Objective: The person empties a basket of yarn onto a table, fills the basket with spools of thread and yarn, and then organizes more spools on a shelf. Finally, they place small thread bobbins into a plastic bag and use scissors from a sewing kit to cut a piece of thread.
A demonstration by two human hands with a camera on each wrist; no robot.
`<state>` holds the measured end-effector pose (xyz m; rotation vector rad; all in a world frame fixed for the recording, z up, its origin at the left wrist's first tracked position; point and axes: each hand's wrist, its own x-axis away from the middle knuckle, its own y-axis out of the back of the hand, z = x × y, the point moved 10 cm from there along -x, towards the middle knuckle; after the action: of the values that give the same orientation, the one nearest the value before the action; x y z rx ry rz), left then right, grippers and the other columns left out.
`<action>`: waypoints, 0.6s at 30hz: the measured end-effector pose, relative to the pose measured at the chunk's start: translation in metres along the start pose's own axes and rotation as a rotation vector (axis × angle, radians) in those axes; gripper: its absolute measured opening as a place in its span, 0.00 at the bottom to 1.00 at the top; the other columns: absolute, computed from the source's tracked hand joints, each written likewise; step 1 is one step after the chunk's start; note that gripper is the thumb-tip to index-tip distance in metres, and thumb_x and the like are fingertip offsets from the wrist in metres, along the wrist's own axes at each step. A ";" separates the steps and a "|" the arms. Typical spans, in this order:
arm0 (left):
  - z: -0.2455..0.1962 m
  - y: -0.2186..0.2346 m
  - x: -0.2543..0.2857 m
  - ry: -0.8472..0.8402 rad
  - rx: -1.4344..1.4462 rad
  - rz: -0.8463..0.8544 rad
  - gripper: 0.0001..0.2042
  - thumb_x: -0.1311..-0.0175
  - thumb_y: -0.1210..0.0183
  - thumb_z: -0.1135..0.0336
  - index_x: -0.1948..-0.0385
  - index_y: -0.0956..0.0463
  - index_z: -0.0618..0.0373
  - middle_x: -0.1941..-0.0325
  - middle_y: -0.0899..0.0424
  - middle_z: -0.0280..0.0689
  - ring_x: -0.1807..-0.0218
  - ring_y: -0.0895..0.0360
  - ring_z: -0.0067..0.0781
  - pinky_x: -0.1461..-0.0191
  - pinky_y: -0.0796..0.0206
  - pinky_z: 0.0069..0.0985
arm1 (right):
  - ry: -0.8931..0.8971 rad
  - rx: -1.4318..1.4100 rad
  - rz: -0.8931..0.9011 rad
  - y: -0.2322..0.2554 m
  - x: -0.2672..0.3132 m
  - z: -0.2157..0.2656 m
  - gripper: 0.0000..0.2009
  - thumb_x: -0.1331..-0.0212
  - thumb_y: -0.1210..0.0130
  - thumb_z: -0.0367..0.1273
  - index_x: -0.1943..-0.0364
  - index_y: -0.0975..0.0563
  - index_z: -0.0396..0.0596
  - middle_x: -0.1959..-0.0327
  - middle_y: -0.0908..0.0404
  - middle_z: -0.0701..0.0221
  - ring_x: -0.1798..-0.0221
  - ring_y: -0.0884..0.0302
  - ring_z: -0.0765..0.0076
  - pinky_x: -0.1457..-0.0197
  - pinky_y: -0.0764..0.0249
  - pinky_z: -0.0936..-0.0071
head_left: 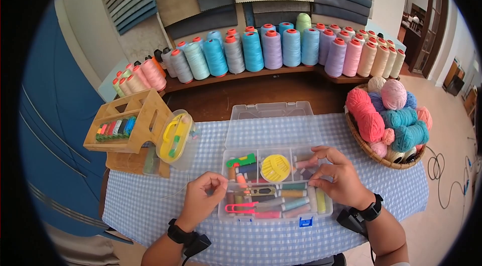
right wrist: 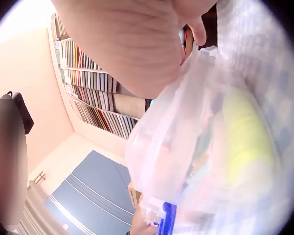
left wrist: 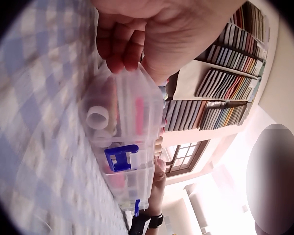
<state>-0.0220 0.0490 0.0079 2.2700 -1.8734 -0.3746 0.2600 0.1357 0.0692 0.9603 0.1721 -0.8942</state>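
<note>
A clear plastic box (head_left: 326, 210) full of thread spools stands on the cloth, its lid (head_left: 268, 133) open at the back. Across its rear part lies a clear divided tray (head_left: 258, 165) with a green tool (head_left: 241, 160) and a round yellow pin case (head_left: 275, 167). My left hand (head_left: 203, 198) pinches the tray's front left corner; in the left wrist view the fingers of that hand (left wrist: 157, 34) are bent at the clear plastic. With thumb and fingers my right hand (head_left: 339, 178) grips the tray's right end. Pink snips (head_left: 241, 208) and metal-bladed snips (head_left: 261, 191) lie before the tray.
Left stand a wooden rack (head_left: 143, 138) of small spools and a clear case with a yellow lid (head_left: 174, 138). A wicker basket (head_left: 369, 150) of yarn is at right. Cones of thread (head_left: 252, 52) line the raised shelf behind. A checked cloth (head_left: 201, 236) covers the table.
</note>
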 end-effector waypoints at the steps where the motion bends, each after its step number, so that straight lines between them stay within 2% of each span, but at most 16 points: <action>1: -0.001 0.000 0.000 -0.012 -0.014 -0.003 0.04 0.30 0.41 0.76 0.57 0.23 0.62 0.69 0.20 0.26 0.66 0.27 0.10 0.59 0.34 0.14 | 0.006 -0.028 -0.002 -0.001 0.001 -0.001 0.11 0.59 0.27 0.23 0.71 0.18 0.44 0.52 0.19 0.68 0.39 0.23 0.49 0.37 0.26 0.56; 2: -0.002 -0.001 0.000 -0.012 -0.014 -0.002 0.04 0.30 0.41 0.76 0.57 0.23 0.62 0.69 0.20 0.26 0.66 0.27 0.10 0.59 0.34 0.14 | 0.006 -0.027 -0.002 -0.002 0.001 -0.001 0.11 0.59 0.27 0.23 0.71 0.18 0.44 0.52 0.19 0.68 0.39 0.23 0.49 0.37 0.26 0.56; 4: -0.005 -0.001 0.000 -0.023 -0.033 0.004 0.07 0.29 0.42 0.75 0.53 0.24 0.62 0.69 0.21 0.26 0.65 0.27 0.10 0.59 0.34 0.14 | -0.110 -0.185 0.001 -0.005 0.002 -0.011 0.09 0.55 0.28 0.23 0.74 0.20 0.44 0.58 0.17 0.70 0.42 0.21 0.51 0.35 0.28 0.51; 8: -0.005 -0.001 0.000 -0.039 -0.012 0.014 0.08 0.28 0.43 0.75 0.50 0.26 0.61 0.68 0.21 0.26 0.65 0.28 0.10 0.59 0.35 0.14 | -0.102 -0.132 0.015 -0.005 0.001 -0.009 0.08 0.52 0.29 0.23 0.73 0.20 0.45 0.59 0.16 0.70 0.44 0.19 0.53 0.31 0.33 0.45; 10: -0.004 -0.002 0.000 -0.054 -0.009 0.033 0.08 0.27 0.44 0.75 0.50 0.26 0.60 0.67 0.21 0.26 0.64 0.29 0.10 0.58 0.36 0.14 | -0.130 -0.174 0.010 -0.005 0.002 -0.011 0.08 0.50 0.30 0.24 0.73 0.21 0.44 0.61 0.16 0.71 0.43 0.19 0.55 0.27 0.40 0.39; 17: -0.004 -0.003 0.000 -0.039 0.008 0.036 0.08 0.26 0.45 0.74 0.49 0.27 0.59 0.66 0.20 0.26 0.64 0.29 0.09 0.57 0.36 0.14 | -0.134 -0.156 0.019 -0.003 0.001 -0.009 0.08 0.49 0.30 0.24 0.73 0.20 0.44 0.61 0.16 0.71 0.41 0.19 0.55 0.25 0.42 0.39; 18: -0.004 -0.001 -0.001 -0.049 0.006 0.017 0.09 0.28 0.43 0.74 0.49 0.26 0.60 0.69 0.21 0.27 0.65 0.28 0.11 0.58 0.34 0.15 | -0.131 -0.151 0.020 -0.003 0.001 -0.009 0.07 0.49 0.30 0.25 0.73 0.20 0.44 0.61 0.16 0.71 0.41 0.19 0.55 0.25 0.42 0.39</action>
<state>-0.0198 0.0498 0.0114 2.2670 -1.9179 -0.4262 0.2607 0.1408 0.0614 0.7597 0.1166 -0.9097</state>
